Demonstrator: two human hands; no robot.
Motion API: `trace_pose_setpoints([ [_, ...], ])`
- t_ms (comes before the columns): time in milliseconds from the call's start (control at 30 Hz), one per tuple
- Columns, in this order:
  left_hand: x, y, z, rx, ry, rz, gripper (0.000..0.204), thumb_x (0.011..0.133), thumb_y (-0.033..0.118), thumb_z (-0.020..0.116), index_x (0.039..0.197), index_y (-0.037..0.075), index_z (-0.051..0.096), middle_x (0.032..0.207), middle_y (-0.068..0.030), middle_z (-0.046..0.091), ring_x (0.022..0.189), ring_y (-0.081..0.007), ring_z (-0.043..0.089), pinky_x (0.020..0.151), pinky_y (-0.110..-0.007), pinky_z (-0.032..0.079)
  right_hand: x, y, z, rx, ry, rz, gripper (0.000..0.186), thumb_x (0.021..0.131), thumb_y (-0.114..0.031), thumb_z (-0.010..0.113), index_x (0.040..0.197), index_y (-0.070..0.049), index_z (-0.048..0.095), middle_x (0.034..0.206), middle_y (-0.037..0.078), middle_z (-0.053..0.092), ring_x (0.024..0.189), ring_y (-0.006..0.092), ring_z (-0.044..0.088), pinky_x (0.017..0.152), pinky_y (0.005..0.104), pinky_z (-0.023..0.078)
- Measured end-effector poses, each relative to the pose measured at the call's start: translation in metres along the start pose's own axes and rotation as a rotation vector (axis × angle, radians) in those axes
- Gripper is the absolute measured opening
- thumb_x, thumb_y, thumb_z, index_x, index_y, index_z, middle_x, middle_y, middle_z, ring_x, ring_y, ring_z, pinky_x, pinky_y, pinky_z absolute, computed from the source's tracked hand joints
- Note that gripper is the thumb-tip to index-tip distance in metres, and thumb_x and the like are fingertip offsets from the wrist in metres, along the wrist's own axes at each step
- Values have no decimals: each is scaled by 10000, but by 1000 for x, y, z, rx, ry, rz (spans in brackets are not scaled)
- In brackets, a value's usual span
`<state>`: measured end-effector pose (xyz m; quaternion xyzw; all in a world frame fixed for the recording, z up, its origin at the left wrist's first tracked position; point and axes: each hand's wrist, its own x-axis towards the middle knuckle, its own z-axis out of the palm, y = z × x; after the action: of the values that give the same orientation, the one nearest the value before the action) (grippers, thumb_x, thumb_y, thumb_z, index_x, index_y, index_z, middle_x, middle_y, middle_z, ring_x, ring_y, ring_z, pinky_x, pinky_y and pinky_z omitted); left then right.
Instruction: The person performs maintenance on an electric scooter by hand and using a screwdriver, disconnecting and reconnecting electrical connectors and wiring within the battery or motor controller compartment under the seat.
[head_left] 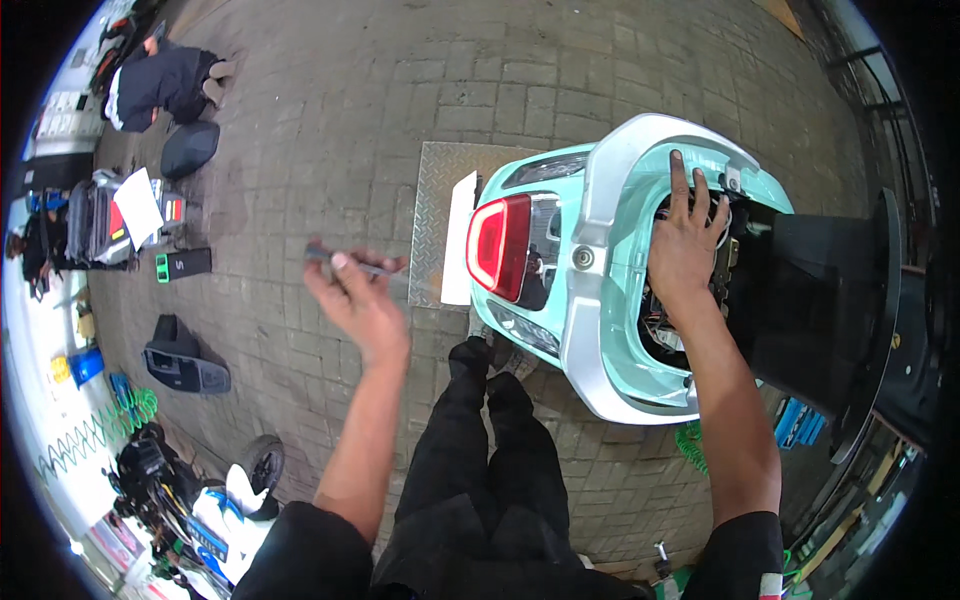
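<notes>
My left hand (358, 305) is raised over the paved floor, left of the scooter. Its fingers are closed round a slim tool with a dark end (317, 249); motion blurs it, so its kind is unclear. Spread fingers on my right hand (688, 245) reach over the opening in the mint-green scooter tail (627, 215), fingertips at the far inner rim. Dark parts and wiring show inside the opening, partly hidden by that hand. A silver grab rail (585, 310) curves around the tail. At its left end glows a red tail light (500, 248).
Beneath the tail lies a metal tread plate (430, 210). A dark seat panel (810, 280) extends at the right. Leftward are another scooter (95, 225), a black-and-green box (185, 264), loose dark covers (185, 370), a blue-and-white motorcycle (215, 520) and a person bending over (165, 85).
</notes>
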<state>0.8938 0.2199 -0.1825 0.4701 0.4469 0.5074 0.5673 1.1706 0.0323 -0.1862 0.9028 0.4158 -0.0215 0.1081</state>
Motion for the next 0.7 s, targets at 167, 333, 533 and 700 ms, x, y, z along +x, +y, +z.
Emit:
trace_pose_setpoints([
  [167,-13,-8,-114,246,125,-21,565,1105,271,496,1547,55,219,954,-97,561,754,-183,587,737,-435,604,6,5,0,11,62,-77,186,840,-100,646,882,10,790,1674,118,253,1504,386,288,1192,652,214],
  [333,-46,-15,-156,306,151,-86,542,1104,250,499,1541,62,240,953,-83,567,759,-169,588,740,-418,602,13,10,-6,-76,46,-157,206,796,-76,650,893,56,774,1561,163,404,1392,377,405,1097,543,341],
  [533,-76,-21,-136,330,48,-142,517,1101,228,501,1533,65,267,956,-78,570,777,-153,588,737,-394,605,10,9,11,9,135,-147,215,790,-89,665,911,39,787,1532,133,431,1378,348,406,1083,513,336],
  [700,-87,-20,-100,294,12,-196,505,1102,225,496,1522,53,276,959,-83,571,785,-153,588,738,-387,601,10,10,5,31,58,-157,207,828,-106,642,880,33,785,1639,90,283,1455,351,311,1172,582,246],
])
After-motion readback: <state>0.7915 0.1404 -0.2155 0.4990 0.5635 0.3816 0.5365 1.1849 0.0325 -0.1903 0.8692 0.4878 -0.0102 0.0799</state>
